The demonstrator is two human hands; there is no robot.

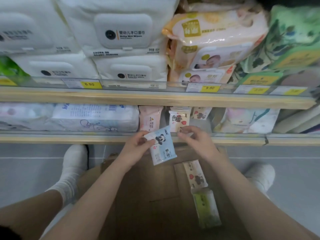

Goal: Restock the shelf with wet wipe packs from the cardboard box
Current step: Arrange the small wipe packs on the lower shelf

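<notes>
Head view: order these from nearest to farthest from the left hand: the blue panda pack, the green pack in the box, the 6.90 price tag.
1. Blue panda pack: held in the left hand, in front of the lower shelf.
2. 6.90 price tag: upper shelf edge, up and to the left.
3. Green pack: lying in the cardboard box, down and to the right.

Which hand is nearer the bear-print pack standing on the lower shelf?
Right. The right hand is just below the bear-print pack, its fingertips at the pack's bottom edge. The left hand is lower and further left, holding the blue panda pack.
</notes>
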